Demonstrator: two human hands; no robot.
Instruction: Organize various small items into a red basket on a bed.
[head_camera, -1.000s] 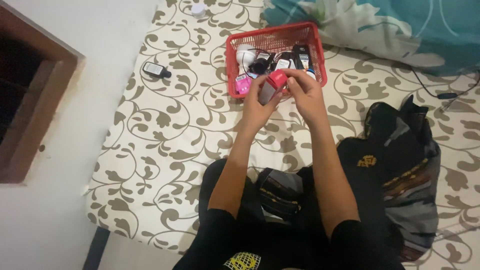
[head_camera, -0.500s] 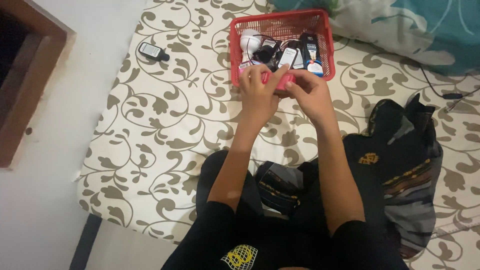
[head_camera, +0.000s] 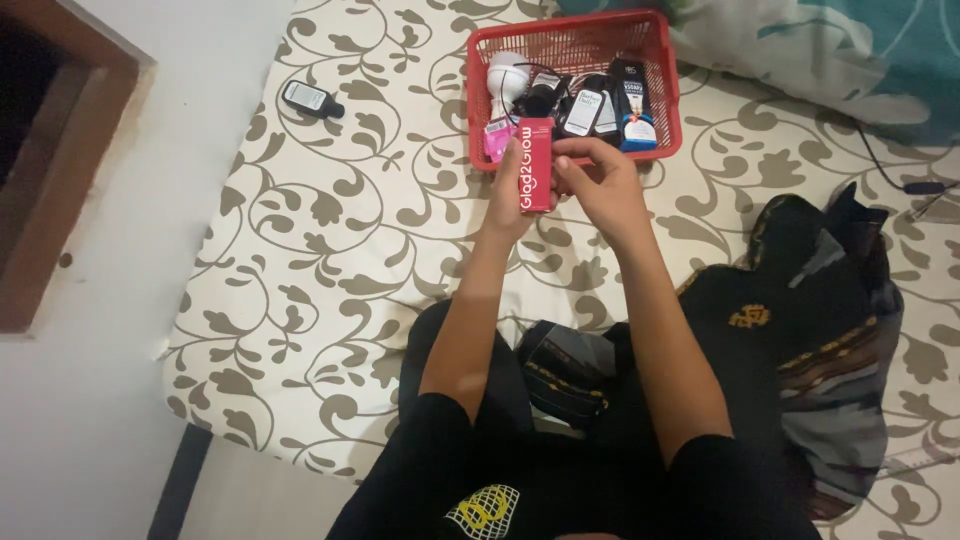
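Patterned bed sheet (head_camera: 330, 260) underneath; small dark bottle (head_camera: 312, 99) far left of red basket (head_camera: 478, 110). Just before the basket: left hand (head_camera: 507, 195) clamped on upright red box (head_camera: 536, 165), long axis vertical; right hand (head_camera: 598, 185) pinching its right edge.

I hold a tall, narrow red carton (head_camera: 536, 165) with pale lettering down its face upright between my left hand (head_camera: 508, 195) and my right hand (head_camera: 597, 185), just in front of the red basket (head_camera: 660, 45). Inside the basket, behind the carton, a small pink packet (head_camera: 497, 136) lies at the near left corner, dark tubes and bottles with white labels (head_camera: 582, 110) crowd the middle, and what I take to be a black tube with a white and blue label (head_camera: 634, 100) lies to the right. Well to the left of the basket, a small dark bottle with a pale label (head_camera: 311, 99) lies flat on the patterned sheet.
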